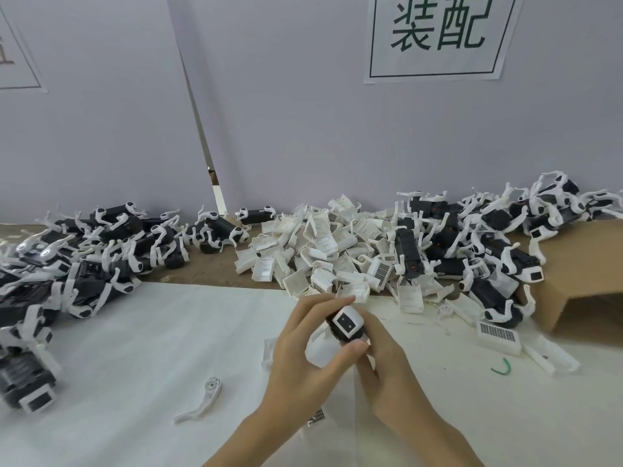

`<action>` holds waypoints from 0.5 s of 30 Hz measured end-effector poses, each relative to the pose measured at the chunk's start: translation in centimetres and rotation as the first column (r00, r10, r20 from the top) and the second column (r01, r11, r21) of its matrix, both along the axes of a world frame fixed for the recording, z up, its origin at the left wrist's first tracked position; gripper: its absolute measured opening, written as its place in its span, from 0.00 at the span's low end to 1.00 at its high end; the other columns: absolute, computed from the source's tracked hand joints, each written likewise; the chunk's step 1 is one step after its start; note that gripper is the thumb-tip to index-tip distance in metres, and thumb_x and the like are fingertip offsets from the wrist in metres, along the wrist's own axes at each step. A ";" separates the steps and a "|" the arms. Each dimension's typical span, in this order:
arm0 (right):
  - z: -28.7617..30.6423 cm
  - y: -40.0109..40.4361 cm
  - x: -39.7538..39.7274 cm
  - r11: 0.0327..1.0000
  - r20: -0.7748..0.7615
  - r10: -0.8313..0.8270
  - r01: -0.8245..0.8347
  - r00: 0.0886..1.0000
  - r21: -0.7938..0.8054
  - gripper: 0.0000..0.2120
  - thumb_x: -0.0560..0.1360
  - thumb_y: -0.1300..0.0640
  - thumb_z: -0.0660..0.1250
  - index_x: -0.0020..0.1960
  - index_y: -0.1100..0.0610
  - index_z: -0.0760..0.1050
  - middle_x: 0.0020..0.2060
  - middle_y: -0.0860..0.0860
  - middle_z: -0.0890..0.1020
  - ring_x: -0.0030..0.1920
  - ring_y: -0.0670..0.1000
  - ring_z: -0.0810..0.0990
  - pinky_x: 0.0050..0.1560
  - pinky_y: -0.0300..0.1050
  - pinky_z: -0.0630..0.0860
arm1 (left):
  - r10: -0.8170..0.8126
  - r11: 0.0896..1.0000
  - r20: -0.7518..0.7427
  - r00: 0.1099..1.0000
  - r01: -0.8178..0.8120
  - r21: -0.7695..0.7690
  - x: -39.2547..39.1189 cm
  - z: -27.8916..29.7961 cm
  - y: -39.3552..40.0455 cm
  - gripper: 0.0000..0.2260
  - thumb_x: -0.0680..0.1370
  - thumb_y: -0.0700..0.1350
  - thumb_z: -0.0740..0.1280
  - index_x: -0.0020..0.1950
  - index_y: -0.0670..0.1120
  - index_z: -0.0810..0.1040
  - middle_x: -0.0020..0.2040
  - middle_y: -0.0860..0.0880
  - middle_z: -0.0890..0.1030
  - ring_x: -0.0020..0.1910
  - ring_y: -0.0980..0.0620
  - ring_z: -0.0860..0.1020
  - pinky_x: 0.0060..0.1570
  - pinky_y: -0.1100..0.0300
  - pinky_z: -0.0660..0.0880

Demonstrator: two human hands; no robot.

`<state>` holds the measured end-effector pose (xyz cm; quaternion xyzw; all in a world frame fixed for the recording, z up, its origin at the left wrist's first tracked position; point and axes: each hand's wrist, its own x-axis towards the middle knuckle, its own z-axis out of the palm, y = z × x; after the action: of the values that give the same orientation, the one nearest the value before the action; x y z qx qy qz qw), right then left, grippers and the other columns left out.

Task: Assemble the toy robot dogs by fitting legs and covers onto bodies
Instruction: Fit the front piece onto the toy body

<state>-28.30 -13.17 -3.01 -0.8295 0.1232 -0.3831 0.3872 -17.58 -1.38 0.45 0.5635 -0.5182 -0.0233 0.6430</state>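
A toy dog body (pixel 345 325), black with a white face end, is held above the white sheet at centre. My left hand (pixel 303 358) wraps it from the left, fingers over its top and thumb under the face. My right hand (pixel 384 362) grips it from the right and below. A white cover part (pixel 320 350) shows between my palms, against the body. How the cover sits on the body is hidden by my fingers. A loose white leg (pixel 202 401) lies on the sheet to the left of my hands.
A heap of white covers (pixel 323 254) lies behind my hands. Piles of black-and-white dogs sit at left (pixel 84 257) and right (pixel 488 244). A cardboard box (pixel 586 274) stands at right, a cover (pixel 499 337) and a green twist tie (pixel 502 367) beside it.
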 end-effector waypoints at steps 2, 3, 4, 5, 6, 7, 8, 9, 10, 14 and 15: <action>0.2 -0.1 0.0 1.000 0.017 0.007 -0.006 1.000 -0.025 0.32 0.79 0.72 0.63 0.75 0.44 0.69 0.68 0.41 0.78 0.70 0.47 0.76 0.68 0.42 0.74 | -0.014 1.000 -0.058 0.998 0.014 -0.002 0.2 0.7 0.2 0.13 0.79 0.55 0.72 0.62 0.57 0.86 0.63 0.52 0.83 0.67 0.47 0.80 0.65 0.56 0.76; 0.4 -0.2 0.0 0.999 0.017 0.009 -0.008 1.000 -0.038 0.33 0.79 0.72 0.64 0.75 0.43 0.69 0.69 0.41 0.77 0.70 0.46 0.76 0.68 0.40 0.73 | -0.031 1.000 -0.096 0.995 0.030 -0.006 0.5 1.1 0.3 0.10 0.80 0.54 0.71 0.60 0.57 0.87 0.61 0.52 0.85 0.66 0.48 0.81 0.64 0.58 0.76; 0.5 -0.3 -0.1 0.998 0.010 -0.010 0.010 1.000 -0.059 0.33 0.79 0.70 0.67 0.75 0.41 0.69 0.68 0.39 0.76 0.68 0.45 0.77 0.66 0.39 0.74 | -0.051 0.999 -0.134 0.990 0.052 0.002 0.9 1.5 0.5 0.09 0.81 0.53 0.70 0.59 0.56 0.88 0.60 0.52 0.86 0.65 0.49 0.82 0.62 0.61 0.76; 0.6 -0.5 -0.1 0.995 0.007 -0.052 0.052 0.999 -0.088 0.32 0.79 0.66 0.70 0.75 0.39 0.69 0.67 0.38 0.75 0.65 0.43 0.78 0.63 0.37 0.75 | -0.074 0.996 -0.174 0.982 0.080 0.028 1.4 1.8 0.6 0.10 0.83 0.54 0.69 0.59 0.56 0.87 0.60 0.52 0.86 0.64 0.50 0.82 0.61 0.64 0.76; 0.8 -0.6 -0.2 0.985 0.015 -0.113 0.114 0.993 -0.129 0.29 0.79 0.59 0.73 0.74 0.38 0.70 0.65 0.37 0.75 0.62 0.42 0.79 0.60 0.35 0.76 | -0.098 0.991 -0.205 0.974 0.114 0.069 1.9 2.0 0.8 0.12 0.83 0.56 0.66 0.61 0.57 0.86 0.60 0.52 0.86 0.64 0.52 0.82 0.60 0.65 0.76; 0.9 -0.8 -0.4 0.970 0.027 -0.170 0.173 0.985 -0.170 0.26 0.77 0.51 0.73 0.73 0.39 0.73 0.63 0.38 0.75 0.60 0.42 0.79 0.59 0.34 0.76 | -0.126 0.981 -0.223 0.967 0.155 0.117 2.3 2.1 1.1 0.15 0.82 0.59 0.65 0.65 0.58 0.85 0.61 0.53 0.86 0.64 0.54 0.82 0.59 0.66 0.76; 1.1 -0.9 -0.6 0.955 0.033 -0.216 0.218 0.976 -0.200 0.24 0.76 0.45 0.73 0.71 0.42 0.76 0.61 0.40 0.75 0.60 0.43 0.78 0.58 0.35 0.77 | -0.139 0.969 -0.205 0.969 0.176 0.172 2.8 2.1 1.2 0.18 0.81 0.61 0.66 0.68 0.60 0.81 0.63 0.55 0.85 0.64 0.55 0.82 0.59 0.66 0.77; 1.2 -1.0 -0.7 0.943 0.033 -0.244 0.245 0.969 -0.223 0.25 0.74 0.42 0.73 0.70 0.44 0.78 0.60 0.42 0.75 0.60 0.44 0.78 0.57 0.37 0.77 | -0.133 0.959 -0.138 0.981 0.163 0.231 3.2 2.0 1.4 0.22 0.78 0.62 0.70 0.72 0.61 0.77 0.64 0.57 0.83 0.64 0.56 0.81 0.60 0.66 0.77; 1.3 -1.2 -0.9 0.934 0.030 -0.263 0.262 0.964 -0.241 0.25 0.73 0.42 0.73 0.68 0.46 0.79 0.60 0.43 0.75 0.60 0.45 0.78 0.56 0.39 0.79 | -0.120 0.951 -0.038 0.992 0.125 0.282 3.6 1.8 1.4 0.28 0.77 0.60 0.75 0.75 0.61 0.73 0.65 0.59 0.82 0.65 0.56 0.81 0.61 0.66 0.75; 1.3 -1.8 -1.2 0.951 -0.030 -0.226 0.214 0.974 -0.222 0.28 0.71 0.45 0.78 0.70 0.45 0.76 0.63 0.42 0.72 0.64 0.46 0.76 0.59 0.43 0.79 | -0.134 0.956 0.062 0.989 0.113 0.271 5.6 1.0 1.2 0.36 0.72 0.50 0.83 0.77 0.56 0.71 0.65 0.57 0.82 0.66 0.52 0.81 0.64 0.67 0.74; 1.2 -2.0 -1.2 0.963 -0.052 -0.193 0.179 0.980 -0.203 0.30 0.72 0.47 0.78 0.72 0.44 0.74 0.66 0.40 0.71 0.66 0.45 0.74 0.61 0.42 0.77 | -0.153 0.959 0.042 0.987 0.138 0.246 6.0 0.8 1.2 0.35 0.72 0.48 0.84 0.75 0.55 0.73 0.66 0.55 0.82 0.67 0.50 0.81 0.65 0.64 0.75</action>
<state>-29.51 -15.13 -1.79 -0.8618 0.1755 -0.3983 0.2606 -11.60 -0.18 1.30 0.5986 -0.5708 -0.1167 0.5498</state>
